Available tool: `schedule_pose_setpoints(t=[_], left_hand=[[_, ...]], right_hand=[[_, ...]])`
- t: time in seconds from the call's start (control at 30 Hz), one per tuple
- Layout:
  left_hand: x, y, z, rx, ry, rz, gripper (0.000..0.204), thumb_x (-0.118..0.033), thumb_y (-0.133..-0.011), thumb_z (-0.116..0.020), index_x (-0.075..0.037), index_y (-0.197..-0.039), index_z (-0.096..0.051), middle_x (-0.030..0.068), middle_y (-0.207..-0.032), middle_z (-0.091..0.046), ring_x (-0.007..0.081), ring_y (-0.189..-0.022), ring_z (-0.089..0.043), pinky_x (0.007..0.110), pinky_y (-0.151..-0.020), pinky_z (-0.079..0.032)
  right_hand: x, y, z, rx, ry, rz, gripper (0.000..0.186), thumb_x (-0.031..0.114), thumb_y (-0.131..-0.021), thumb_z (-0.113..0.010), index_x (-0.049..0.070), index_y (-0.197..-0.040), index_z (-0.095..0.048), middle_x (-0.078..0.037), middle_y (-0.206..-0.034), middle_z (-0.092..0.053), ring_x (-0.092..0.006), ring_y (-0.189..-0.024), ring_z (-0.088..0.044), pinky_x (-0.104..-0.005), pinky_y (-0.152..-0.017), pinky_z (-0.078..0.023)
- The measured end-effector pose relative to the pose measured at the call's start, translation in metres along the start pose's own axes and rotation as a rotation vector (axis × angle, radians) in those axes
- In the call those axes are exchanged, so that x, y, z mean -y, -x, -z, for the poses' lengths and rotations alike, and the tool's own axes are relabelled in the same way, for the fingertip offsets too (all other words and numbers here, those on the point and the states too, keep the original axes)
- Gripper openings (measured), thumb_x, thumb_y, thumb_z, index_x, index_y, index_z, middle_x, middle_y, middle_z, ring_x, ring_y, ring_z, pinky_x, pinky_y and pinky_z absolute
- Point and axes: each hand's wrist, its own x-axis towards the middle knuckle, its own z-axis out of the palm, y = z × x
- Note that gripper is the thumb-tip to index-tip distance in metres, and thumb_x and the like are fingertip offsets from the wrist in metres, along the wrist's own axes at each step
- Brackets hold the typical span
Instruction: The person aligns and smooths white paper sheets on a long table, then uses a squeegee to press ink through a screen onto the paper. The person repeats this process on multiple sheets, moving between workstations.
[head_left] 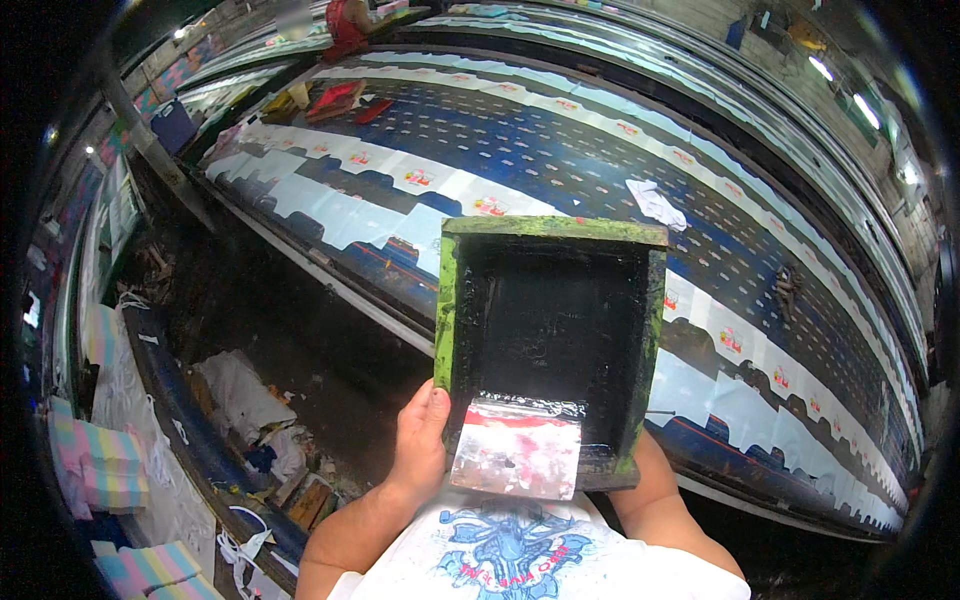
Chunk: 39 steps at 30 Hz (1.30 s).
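Observation:
Straight in front of my chest is a wooden screen-printing frame (555,231), its green-painted rim worn and its inside coated dark. My left hand (421,430) is closed around its left side, the thumb lying along the edge. My right hand disappears behind the lower right corner; only the wrist and forearm (660,490) show, so its fingers are hidden. A flat scraper-like plate (515,455), smeared white, pink and red, rests in the bottom of the frame and overlaps its lower edge. Wet black ink glistens along the plate's upper edge.
A long printing table (480,130) carries rows of white printed pieces, and a crumpled white cloth (657,204) lies on it. Red frames (335,100) lie at its far left, near another person (347,28). Striped bundles (100,465) and rags (245,400) are at lower left.

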Motion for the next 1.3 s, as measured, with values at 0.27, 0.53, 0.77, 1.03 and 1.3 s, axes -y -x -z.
schedule_pose_setpoints(t=[0.27, 0.53, 0.77, 1.03, 1.3], left_hand=[[-0.017, 0.011, 0.033, 0.034, -0.064, -0.04, 0.049, -0.04, -0.118, -0.049, 0.002, -0.14, -0.06, 0.0085, -0.129, -0.071, 0.0133, -0.114, -0.067, 0.031, -0.101, -0.053], [-0.03, 0.023, 0.052, 0.049, -0.111, -0.033, 0.047, -0.038, -0.118, -0.048, 0.002, -0.14, -0.06, 0.0081, -0.127, -0.071, 0.0125, -0.112, -0.067, 0.031, -0.101, -0.053], [-0.028, 0.026, 0.068, 0.03, 0.003, -0.076, 0.047, -0.037, -0.118, -0.049, 0.003, -0.138, -0.061, 0.0067, -0.125, -0.071, 0.0115, -0.111, -0.065, 0.03, -0.1, -0.052], [-0.009, 0.039, 0.095, -0.039, -0.097, -0.05, 0.045, -0.037, -0.118, -0.049, 0.002, -0.132, -0.064, 0.0027, -0.115, -0.07, 0.0088, -0.105, -0.062, 0.029, -0.096, -0.051], [-0.021, 0.042, 0.084, -0.021, -0.048, -0.097, 0.043, -0.037, -0.118, -0.05, 0.002, -0.13, -0.065, 0.0027, -0.114, -0.069, 0.0087, -0.102, -0.062, 0.028, -0.092, -0.053]], right_hand=[[-0.001, -0.022, -0.026, 0.038, 0.254, 0.183, 0.038, 0.016, -0.108, -0.064, -0.008, -0.138, -0.065, -0.02, -0.132, -0.071, -0.0226, -0.119, -0.07, -0.0373, -0.102, -0.058], [-0.006, -0.026, -0.042, 0.027, 0.358, 0.254, 0.038, 0.017, -0.108, -0.064, -0.008, -0.138, -0.065, -0.02, -0.131, -0.072, -0.0227, -0.118, -0.07, -0.0372, -0.101, -0.059], [-0.045, -0.014, -0.052, 0.038, 0.461, 0.226, 0.039, 0.017, -0.108, -0.064, -0.007, -0.138, -0.065, -0.019, -0.131, -0.072, -0.0228, -0.117, -0.071, -0.0372, -0.1, -0.059], [-0.013, -0.025, -0.055, 0.004, 0.439, 0.309, 0.039, 0.017, -0.108, -0.064, -0.007, -0.138, -0.066, -0.019, -0.13, -0.072, -0.023, -0.116, -0.071, -0.0371, -0.099, -0.06], [-0.016, -0.014, -0.051, -0.005, 0.449, 0.324, 0.039, 0.018, -0.108, -0.064, -0.006, -0.138, -0.066, -0.019, -0.13, -0.072, -0.0231, -0.115, -0.072, -0.037, -0.098, -0.06]])
